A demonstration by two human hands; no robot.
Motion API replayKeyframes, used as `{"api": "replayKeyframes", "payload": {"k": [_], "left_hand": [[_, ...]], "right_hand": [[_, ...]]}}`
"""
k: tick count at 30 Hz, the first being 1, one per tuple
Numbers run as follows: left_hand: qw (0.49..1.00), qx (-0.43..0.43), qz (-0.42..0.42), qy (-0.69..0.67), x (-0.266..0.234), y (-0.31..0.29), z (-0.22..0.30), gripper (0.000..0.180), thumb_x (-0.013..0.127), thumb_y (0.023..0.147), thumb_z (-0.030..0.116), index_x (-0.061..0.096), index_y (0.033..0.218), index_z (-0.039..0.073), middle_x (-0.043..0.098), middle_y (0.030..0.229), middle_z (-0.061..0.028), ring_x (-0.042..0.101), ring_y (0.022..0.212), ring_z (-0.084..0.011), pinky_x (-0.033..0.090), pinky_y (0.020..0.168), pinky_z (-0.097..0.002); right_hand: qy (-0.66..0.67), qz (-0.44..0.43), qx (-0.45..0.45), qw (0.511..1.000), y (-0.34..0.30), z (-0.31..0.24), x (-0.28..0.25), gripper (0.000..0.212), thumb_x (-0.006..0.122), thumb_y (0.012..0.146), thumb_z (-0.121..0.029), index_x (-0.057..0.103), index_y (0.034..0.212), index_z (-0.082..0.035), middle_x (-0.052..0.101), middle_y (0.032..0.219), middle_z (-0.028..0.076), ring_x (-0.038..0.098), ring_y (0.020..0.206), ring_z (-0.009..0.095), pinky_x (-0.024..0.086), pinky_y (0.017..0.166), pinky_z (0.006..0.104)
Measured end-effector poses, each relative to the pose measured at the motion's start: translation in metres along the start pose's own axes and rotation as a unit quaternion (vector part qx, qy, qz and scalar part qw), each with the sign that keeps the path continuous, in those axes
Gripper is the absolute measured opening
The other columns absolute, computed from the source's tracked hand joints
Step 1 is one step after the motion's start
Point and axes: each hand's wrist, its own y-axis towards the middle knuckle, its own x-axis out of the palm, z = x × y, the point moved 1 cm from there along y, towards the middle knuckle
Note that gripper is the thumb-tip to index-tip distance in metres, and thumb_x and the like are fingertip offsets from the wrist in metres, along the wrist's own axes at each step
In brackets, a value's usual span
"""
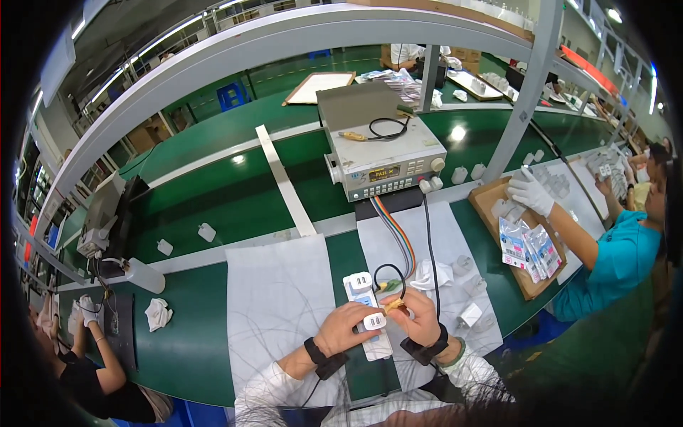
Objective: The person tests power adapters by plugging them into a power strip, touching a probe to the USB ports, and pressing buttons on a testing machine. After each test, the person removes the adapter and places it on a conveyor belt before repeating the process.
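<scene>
Left hand (346,324) is gripping a small white charger (374,322), right hand (416,314) is pinching a yellow plug (393,306) right beside it, over the green bench (192,341).

Dark green surface (213,199), crossed by a white strip (284,181). White paper sheets (277,306) under the hands. White charger (375,322) in left hand (345,327); black wrist straps (324,359). Rainbow-striped ribbon cable (398,238), black cable (429,242). Beige-grey tester box (380,153), orange-lit display. Brown cardboard tray (491,203). Co-worker: teal sleeve (619,260), white glove (530,192).
</scene>
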Motion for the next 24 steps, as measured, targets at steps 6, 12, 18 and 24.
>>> {"api": "replayKeyframes", "payload": {"k": [6,12,18,24], "left_hand": [[1.0,0.003,-0.009,-0.025,0.0,0.0,-0.002,0.044,0.078,0.076,0.019,0.062,0.116,0.007,0.065,0.106,-0.0081,0.059,0.101,-0.0282,0.046,0.088,-0.0371],[1.0,-0.002,-0.01,-0.019,0.002,-0.001,-0.007,0.048,0.078,0.075,0.018,0.061,0.12,0.008,0.065,0.107,-0.008,0.058,0.102,-0.0282,0.047,0.089,-0.0365],[1.0,0.001,-0.015,-0.01,0.0,0.002,-0.007,0.05,0.078,0.074,0.016,0.061,0.12,0.008,0.065,0.108,-0.0079,0.058,0.102,-0.0282,0.047,0.089,-0.0362],[1.0,0.007,-0.004,-0.017,0.002,-0.003,-0.006,0.048,0.078,0.074,0.015,0.062,0.118,0.007,0.065,0.111,-0.0078,0.058,0.104,-0.0282,0.046,0.09,-0.0365]], "right_hand": [[-0.002,-0.006,0.033,0.999,-0.002,0.011,-0.001,0.018,0.066,0.085,-0.008,0.068,0.101,-0.001,0.057,0.08,0.004,0.051,0.062,0.009,0.04,0.056,0.0216],[-0.025,-0.038,0.035,0.998,-0.01,0.013,0.002,0.018,0.068,0.085,-0.011,0.067,0.1,-0.001,0.055,0.076,0.005,0.051,0.06,0.011,0.04,0.054,0.0229],[-0.082,-0.054,0.018,0.995,-0.006,0.007,0.008,0.016,0.069,0.084,-0.015,0.066,0.093,-0.002,0.053,0.071,0.006,0.053,0.057,0.015,0.041,0.05,0.0268],[-0.149,-0.059,0.003,0.987,-0.014,0.008,0.011,0.017,0.07,0.083,-0.018,0.064,0.089,-0.003,0.054,0.071,0.007,0.056,0.058,0.02,0.042,0.05,0.0299]]}}
